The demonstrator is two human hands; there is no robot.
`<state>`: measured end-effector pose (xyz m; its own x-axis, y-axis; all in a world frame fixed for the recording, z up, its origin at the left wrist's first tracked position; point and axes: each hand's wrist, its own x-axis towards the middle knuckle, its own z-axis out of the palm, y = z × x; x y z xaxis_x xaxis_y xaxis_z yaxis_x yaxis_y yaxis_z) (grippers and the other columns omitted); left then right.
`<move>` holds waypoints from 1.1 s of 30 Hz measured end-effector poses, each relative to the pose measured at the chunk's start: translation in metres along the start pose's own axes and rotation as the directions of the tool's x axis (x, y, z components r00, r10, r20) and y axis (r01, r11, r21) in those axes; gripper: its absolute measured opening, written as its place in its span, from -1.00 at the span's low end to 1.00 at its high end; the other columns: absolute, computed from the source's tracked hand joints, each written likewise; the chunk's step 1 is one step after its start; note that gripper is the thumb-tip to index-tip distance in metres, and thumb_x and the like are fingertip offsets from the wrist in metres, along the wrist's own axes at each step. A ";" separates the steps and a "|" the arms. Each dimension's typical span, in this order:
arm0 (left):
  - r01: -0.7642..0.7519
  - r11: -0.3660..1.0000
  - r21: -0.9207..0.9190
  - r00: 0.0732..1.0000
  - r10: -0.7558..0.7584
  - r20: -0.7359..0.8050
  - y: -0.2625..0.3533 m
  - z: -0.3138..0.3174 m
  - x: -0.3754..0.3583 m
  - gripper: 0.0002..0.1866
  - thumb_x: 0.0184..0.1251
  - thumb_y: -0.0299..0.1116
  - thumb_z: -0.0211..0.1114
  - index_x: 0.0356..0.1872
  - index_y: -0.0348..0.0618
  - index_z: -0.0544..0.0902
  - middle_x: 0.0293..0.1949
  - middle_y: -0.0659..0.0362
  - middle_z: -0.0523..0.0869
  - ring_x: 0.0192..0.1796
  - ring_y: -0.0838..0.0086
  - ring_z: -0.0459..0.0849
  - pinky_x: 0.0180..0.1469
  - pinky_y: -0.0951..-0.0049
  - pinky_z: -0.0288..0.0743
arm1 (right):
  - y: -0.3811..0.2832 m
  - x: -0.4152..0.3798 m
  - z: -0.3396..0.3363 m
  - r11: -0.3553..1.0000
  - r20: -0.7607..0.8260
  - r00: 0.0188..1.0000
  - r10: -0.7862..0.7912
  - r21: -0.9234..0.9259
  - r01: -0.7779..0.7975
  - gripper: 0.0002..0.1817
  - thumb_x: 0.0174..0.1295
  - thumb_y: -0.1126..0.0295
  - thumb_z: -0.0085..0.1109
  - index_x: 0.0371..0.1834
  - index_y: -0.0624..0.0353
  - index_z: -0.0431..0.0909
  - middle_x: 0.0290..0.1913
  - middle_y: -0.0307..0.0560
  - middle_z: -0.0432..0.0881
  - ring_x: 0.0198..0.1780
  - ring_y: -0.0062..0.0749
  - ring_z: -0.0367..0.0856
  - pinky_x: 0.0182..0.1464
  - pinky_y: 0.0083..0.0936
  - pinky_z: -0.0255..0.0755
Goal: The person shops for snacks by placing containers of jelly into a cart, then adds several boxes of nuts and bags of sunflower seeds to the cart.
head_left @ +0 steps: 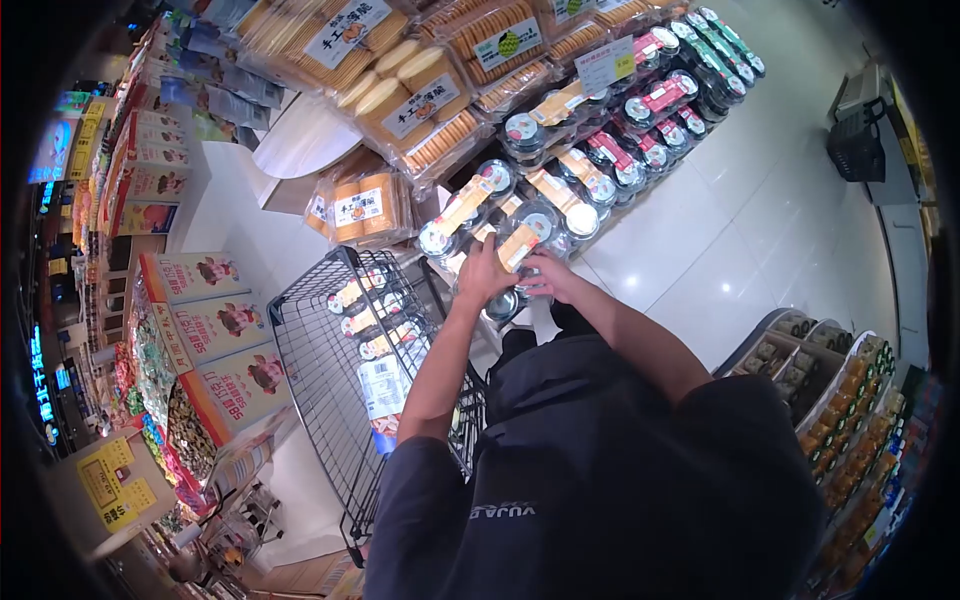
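At the near end of a display of twin-cup packs, my left hand (pixel 484 277) and my right hand (pixel 549 277) close on the two sides of one pack (pixel 518 247). It has clear round cups with dark rims and an orange-yellow sleeve. My fingers hide part of it. Around it lie similar packs with yellow sleeves (pixel 463 211), and farther along are ones with pink sleeves (pixel 663 97). Left of my left forearm stands a black wire shopping cart (pixel 318 375). Inside the cart are several twin-cup packs (pixel 378 318) and a bag with a white label (pixel 381 388).
Clear packs of thin biscuits (pixel 425 100) are stacked beyond the cart, beside a price sign (pixel 605 66). Pink-and-white boxes (pixel 225 320) line the left. A produce-like packaged display (pixel 840 420) stands at lower right. A dark basket (pixel 857 148) is across the tiled aisle (pixel 730 200).
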<state>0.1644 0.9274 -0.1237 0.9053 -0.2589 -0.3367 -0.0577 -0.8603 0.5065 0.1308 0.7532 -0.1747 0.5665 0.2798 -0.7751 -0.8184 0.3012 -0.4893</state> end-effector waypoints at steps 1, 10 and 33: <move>-0.024 0.999 0.021 0.998 0.026 -0.058 -0.001 0.005 0.005 0.04 -0.31 -0.08 0.53 0.34 -0.23 0.30 0.16 -0.22 0.42 0.04 -0.17 0.61 0.08 0.04 0.55 | -0.001 0.006 0.000 1.000 0.017 1.000 0.002 0.018 -0.002 -0.42 0.23 0.21 0.20 0.29 -0.03 0.22 0.14 -0.09 0.44 0.00 -0.15 0.65 -0.07 -0.24 0.59; -0.017 0.992 -0.128 0.983 -0.007 -0.183 -0.016 0.021 0.025 -0.09 -0.21 -0.43 0.56 0.33 -0.13 0.35 0.24 -0.16 0.40 0.22 -0.12 0.47 0.24 0.09 0.43 | -0.002 0.034 0.012 0.996 0.037 0.999 0.030 0.078 -0.033 -0.17 0.19 0.27 0.23 0.48 0.06 -0.02 0.19 -0.06 0.42 -0.01 -0.08 0.65 -0.10 -0.25 0.63; 0.117 0.142 -0.983 0.345 -0.934 -0.094 -0.338 -0.009 -0.066 -0.69 0.21 -0.22 0.34 -0.27 -0.32 0.70 -0.45 0.11 0.72 -0.42 0.48 0.65 -0.29 0.43 0.51 | 0.032 -0.072 -0.045 0.799 -0.269 0.900 -0.342 -0.588 0.128 -0.82 0.36 0.41 -0.05 -0.16 0.22 0.55 -0.40 -0.10 0.67 -0.51 -0.56 0.55 -0.43 -0.63 0.43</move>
<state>0.1278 1.2397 -0.2655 0.4054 0.7555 -0.5147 0.5111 0.2795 0.8128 0.0598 0.7017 -0.1528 0.7639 -0.0964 -0.6381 -0.6382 -0.2597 -0.7247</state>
